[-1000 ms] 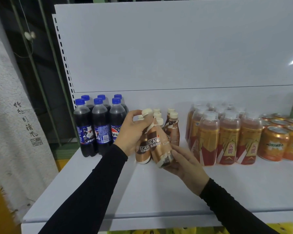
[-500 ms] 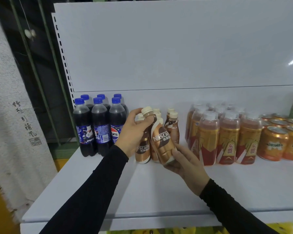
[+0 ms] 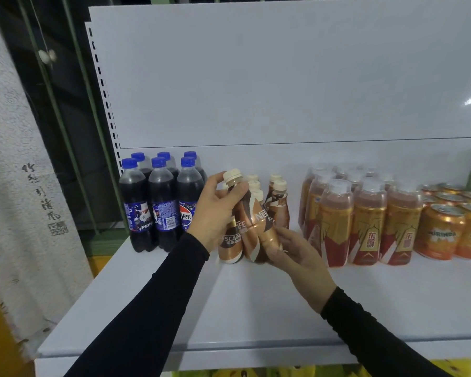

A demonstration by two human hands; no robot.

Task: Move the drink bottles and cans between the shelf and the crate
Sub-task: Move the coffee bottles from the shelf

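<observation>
Six cola bottles (image 3: pixel 158 202) stand at the shelf's (image 3: pixel 256 308) back left corner; left hand (image 3: pixel 218 210) and right hand (image 3: pixel 297 254) both grip one tilted coffee bottle (image 3: pixel 256 219).

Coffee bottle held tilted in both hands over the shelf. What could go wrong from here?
1. The tilted coffee bottle, gripped by the left hand and right hand, leans against the standing coffee bottles; setting it down could topple them.
2. The Pepsi bottles stand close to the left; the left forearm could knock them.
</observation>
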